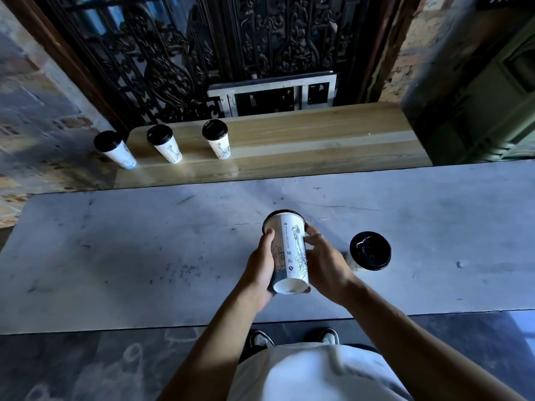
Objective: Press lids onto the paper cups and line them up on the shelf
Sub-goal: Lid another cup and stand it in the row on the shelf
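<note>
Paper cup [289, 253] between fingers [270, 235] (tilted).

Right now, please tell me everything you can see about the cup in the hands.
The held cup is white paper with a line drawing and small printed marks. It is tipped, base toward the camera, a black lid on its far end. The left hand grips its left side; the right hand touches its right side near the lid. It hangs above the grey table.

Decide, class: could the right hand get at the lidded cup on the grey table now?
Probably not at once: the right hand helps hold another cup. The lidded cup stands just beside it, nothing between.
</note>
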`<state>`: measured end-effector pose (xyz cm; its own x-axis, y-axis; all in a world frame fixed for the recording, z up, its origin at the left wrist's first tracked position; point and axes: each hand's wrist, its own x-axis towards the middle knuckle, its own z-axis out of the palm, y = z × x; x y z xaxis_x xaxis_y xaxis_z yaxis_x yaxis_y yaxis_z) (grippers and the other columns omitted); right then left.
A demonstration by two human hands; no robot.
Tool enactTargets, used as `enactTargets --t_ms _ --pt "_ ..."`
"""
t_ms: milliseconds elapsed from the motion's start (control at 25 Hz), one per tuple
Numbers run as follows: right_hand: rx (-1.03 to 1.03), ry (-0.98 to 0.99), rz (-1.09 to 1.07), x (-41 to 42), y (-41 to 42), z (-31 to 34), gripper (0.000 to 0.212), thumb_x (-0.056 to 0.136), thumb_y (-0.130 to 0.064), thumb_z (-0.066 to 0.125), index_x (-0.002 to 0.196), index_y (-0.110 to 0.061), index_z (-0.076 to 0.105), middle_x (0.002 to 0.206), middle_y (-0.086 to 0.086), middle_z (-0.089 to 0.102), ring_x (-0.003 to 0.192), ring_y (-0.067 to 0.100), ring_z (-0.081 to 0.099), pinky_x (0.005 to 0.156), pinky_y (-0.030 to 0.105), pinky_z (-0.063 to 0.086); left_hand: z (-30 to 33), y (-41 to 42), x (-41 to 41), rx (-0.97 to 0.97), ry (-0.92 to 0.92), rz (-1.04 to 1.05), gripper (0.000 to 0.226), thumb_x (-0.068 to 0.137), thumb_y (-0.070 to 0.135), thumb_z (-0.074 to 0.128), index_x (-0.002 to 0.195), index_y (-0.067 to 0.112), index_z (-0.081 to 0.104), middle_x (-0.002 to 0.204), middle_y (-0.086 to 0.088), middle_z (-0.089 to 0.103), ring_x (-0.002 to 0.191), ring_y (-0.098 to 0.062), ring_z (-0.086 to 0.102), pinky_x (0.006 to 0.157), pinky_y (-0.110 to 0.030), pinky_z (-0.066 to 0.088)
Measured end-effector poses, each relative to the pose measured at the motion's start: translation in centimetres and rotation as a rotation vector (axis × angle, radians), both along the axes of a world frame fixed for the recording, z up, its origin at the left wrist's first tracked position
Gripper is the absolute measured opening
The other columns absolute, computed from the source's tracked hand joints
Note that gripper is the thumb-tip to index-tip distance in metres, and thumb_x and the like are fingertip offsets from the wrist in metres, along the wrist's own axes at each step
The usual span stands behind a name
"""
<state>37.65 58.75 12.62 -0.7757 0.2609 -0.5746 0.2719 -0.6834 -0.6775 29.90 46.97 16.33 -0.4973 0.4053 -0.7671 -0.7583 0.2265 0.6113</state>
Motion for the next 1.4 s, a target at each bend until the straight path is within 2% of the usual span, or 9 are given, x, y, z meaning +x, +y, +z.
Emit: enactTargets --t_ms 120,240,480,600,800,1000,1080,1160,1400 --pt "-0.002 0.035 0.002 0.5 0.5 -0.7 0.04 0.099 -0.037 0.047 0.137 -0.03 0.056 0.118 0.036 0.061 0.105 0.042 0.059 0.105 0.064 0.044 0.4 -0.4 -0.4 -0.135 0.085 -0.186 0.057 0.1 0.067 0.037 0.112 0.023 0.07 0.103 -0.013 0.079 0.089 -0.032 0.077 0.058 -0.044 0.061" --pt "0.007 0.028 0.009 0.9 0.4 -0.6 0.04 0.098 -0.028 0.046 0.135 -0.037 0.058 0.116 0.032 0.06 0.102 0.041 0.057 0.096 0.056 0.047 0.2 -0.6 -0.6 -0.271 0.287 -0.233 0.052 0.1 0.065 0.041 0.107 0.023 0.07 0.102 -0.008 0.078 0.087 -0.023 0.077 0.055 -0.031 0.058" --pt "0.011 0.05 0.036 1.0 0.3 0.3 0.041 0.099 -0.022 0.045 0.135 -0.038 0.058 0.107 0.026 0.063 0.091 0.036 0.061 0.082 0.045 0.053 -0.4 -1.2 -1.2 -0.217 0.549 -0.053 0.043 0.092 0.05 0.067 0.127 0.027 0.055 0.09 0.0 0.065 0.085 -0.021 0.071 0.074 -0.046 0.064" --pt "0.031 0.025 0.055 1.2 0.5 0.6 0.04 0.101 -0.02 0.046 0.138 -0.033 0.055 0.1 0.022 0.067 0.077 0.029 0.066 0.067 0.035 0.056 -0.7 -1.6 -1.7 -0.134 0.718 -0.052 0.033 0.09 0.034 0.073 0.121 0.038 0.061 0.081 0.002 0.061 0.078 -0.021 0.066 0.081 -0.048 0.062" --pt "0.034 0.002 0.057 1.3 0.3 0.7 0.033 0.102 -0.025 0.051 0.133 -0.032 0.058 0.098 0.015 0.072 0.078 0.024 0.07 0.07 0.035 0.056 -1.0 -1.8 -2.6 -0.022 0.933 -0.129 0.04 0.09 0.003 0.067 0.102 0.039 0.079 0.087 0.002 0.06 0.078 -0.015 0.06 0.077 -0.041 0.057" --pt "-0.022 -0.017 0.009 1.3 0.6 0.5 0.037 0.102 -0.036 0.048 0.138 -0.026 0.056 0.113 0.03 0.07 0.085 0.029 0.07 0.079 0.042 0.055 -0.7 -1.6 -2.4 0.033 0.872 -0.162 0.048 0.093 -0.003 0.061 0.083 0.038 0.083 0.094 -0.013 0.062 0.081 -0.01 0.062 0.067 -0.026 0.053" --pt "-0.036 -0.066 -0.039 1.4 0.9 0.5 0.039 0.104 -0.037 0.046 0.138 -0.022 0.054 0.092 0.02 0.076 0.074 0.024 0.07 0.075 0.04 0.053 -0.6 -1.5 -2.2 0.064 0.821 -0.145 0.047 0.094 -0.003 0.059 0.083 0.036 0.083 0.097 -0.01 0.067 0.08 -0.009 0.064 0.066 -0.026 0.055" --pt "0.015 -0.074 -0.015 1.5 1.1 0.4 0.039 0.106 -0.029 0.043 0.142 -0.022 0.055 0.083 0.011 0.076 0.073 0.024 0.071 0.078 0.041 0.053 -0.6 -1.5 -2.1 0.054 0.802 -0.128 0.045 0.094 -0.001 0.059 0.083 0.035 0.083 0.1 -0.008 0.07 0.08 -0.008 0.065 0.067 -0.024 0.055" --pt "0.059 -0.021 0.015 1.7 1.5 0.0 0.06 0.101 -0.004 0.039 0.148 -0.041 0.044 0.109 0.025 0.072 0.086 0.031 0.067 0.08 0.042 0.052 -0.8 -1.6 -2.0 0.042 0.778 -0.101 0.021 0.091 0.014 0.07 0.091 0.031 0.081 0.107 -0.002 0.074 0.091 -0.006 0.067 0.077 -0.019 0.055"
